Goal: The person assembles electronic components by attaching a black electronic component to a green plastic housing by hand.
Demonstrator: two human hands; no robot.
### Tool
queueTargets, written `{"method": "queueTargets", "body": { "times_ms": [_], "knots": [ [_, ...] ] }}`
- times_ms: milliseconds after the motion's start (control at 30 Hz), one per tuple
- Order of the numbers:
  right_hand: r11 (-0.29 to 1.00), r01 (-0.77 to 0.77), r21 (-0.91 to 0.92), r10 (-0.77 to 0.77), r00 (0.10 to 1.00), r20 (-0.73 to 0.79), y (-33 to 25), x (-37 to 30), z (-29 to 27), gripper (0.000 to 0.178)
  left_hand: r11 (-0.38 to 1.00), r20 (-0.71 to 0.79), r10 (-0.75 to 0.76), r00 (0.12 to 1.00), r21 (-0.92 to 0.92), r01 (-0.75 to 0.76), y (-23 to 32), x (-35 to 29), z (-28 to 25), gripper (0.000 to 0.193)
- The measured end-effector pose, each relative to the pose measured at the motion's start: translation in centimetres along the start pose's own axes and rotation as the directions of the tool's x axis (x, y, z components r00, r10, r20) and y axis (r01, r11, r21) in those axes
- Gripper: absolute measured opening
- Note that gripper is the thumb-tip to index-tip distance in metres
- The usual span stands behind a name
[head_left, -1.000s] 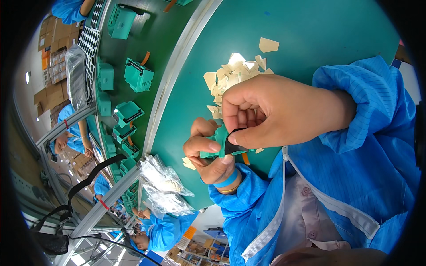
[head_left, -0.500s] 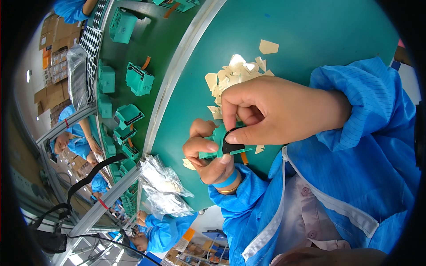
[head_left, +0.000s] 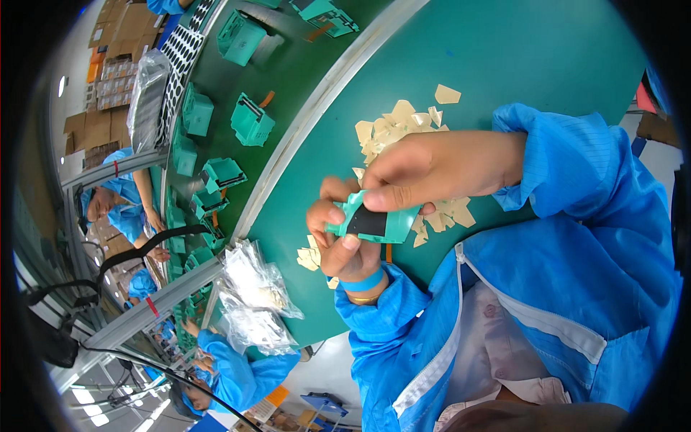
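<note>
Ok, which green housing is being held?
The green housing with the black patch, held in the left hand and right hand; the other housings sit beyond the metal rail.

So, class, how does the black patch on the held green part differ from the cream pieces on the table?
Colour: the black patch is dark, while the cream pieces are pale.
Number: one black patch shows, but many cream pieces do.
Place: the black patch lies on the green part, held in the left hand and right hand; the cream pieces lie on the green table.
Both look flat.
</note>
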State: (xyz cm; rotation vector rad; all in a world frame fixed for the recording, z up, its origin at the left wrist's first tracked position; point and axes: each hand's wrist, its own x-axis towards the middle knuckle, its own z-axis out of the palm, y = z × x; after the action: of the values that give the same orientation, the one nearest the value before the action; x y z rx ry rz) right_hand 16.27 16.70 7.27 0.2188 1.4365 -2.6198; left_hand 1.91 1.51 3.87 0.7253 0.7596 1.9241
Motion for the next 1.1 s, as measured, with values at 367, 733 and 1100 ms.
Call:
{"method": "queueTargets", "body": {
  "times_ms": [367,733,1100],
  "knots": [
    [0.719,0.121,-0.684,-0.287,0.948,-0.135,-4.4,8.6,6.5,0.032,0.679,-0.239,0.297,0.924,0.734,-0.028,9.9,-4.1,0.3,0.075],
    [0.619,-0.319,-0.718,-0.428,0.63,-0.648,-7.0,30.2,-4.9,0.052,-0.212,-0.293,0.151,0.944,0.923,0.32,18.7,-15.2,-8.6,0.059],
    [0.447,0.142,-0.883,-0.789,0.529,-0.314,-6.8,24.6,3.4,0.028,-0.072,-0.308,0.352,0.884,0.933,0.353,18.1,-17.4,-11.9,0.022]
  ]
}}
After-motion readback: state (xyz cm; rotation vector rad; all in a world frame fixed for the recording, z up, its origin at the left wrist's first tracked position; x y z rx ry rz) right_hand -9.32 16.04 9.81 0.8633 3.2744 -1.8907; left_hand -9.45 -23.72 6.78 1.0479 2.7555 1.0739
